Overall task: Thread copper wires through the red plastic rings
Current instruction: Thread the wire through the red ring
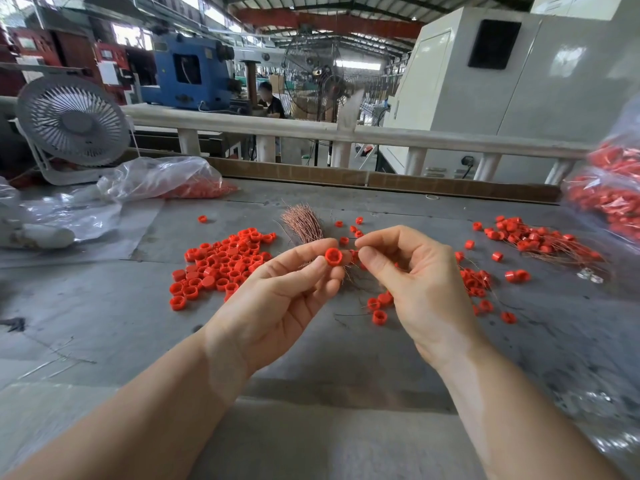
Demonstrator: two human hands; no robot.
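Left hand [277,292] pinches a small red plastic ring [334,257] above the grey worktop [104,306]; right hand [412,271] beside it, thumb and forefinger pinched together, thin copper wire too fine to make out.

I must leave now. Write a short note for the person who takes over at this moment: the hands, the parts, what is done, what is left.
Left hand pinches one red ring in its fingertips, above the table.
Right hand pinches beside the ring; the wire in it is too thin to see.
Copper wires lie in a bundle behind the hands.
Loose rings are heaped on the left.
Done: threaded rings lie in a pile on the right.
Left: thread the held ring, then the heap.
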